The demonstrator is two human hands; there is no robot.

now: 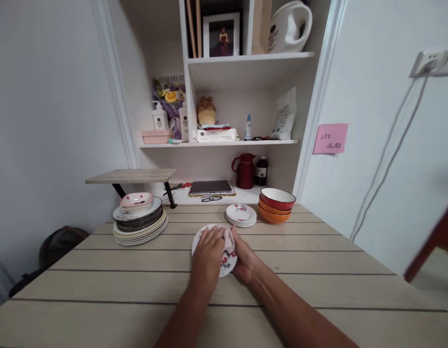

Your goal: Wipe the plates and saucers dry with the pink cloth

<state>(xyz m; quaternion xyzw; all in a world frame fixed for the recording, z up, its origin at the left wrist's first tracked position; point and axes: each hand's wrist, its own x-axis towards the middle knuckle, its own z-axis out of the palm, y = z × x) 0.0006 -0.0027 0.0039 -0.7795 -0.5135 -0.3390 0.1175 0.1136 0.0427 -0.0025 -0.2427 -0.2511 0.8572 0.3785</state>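
A small white plate with red flowers is in front of me, low over the wooden table. My right hand grips its right edge, thumb on the upper side and the other fingers mostly hidden. Across the plate's face lies my left hand, pressing a bunched pale pink cloth against it. Just beyond are several matching flowered plates in a stack. To their right stand nested bowls, a red one above orange ones.
At the left, a tall stack of plates carries a polka-dot bowl, close to a small raised shelf. Along the back are a laptop, glasses, a red jug and a dark bottle.
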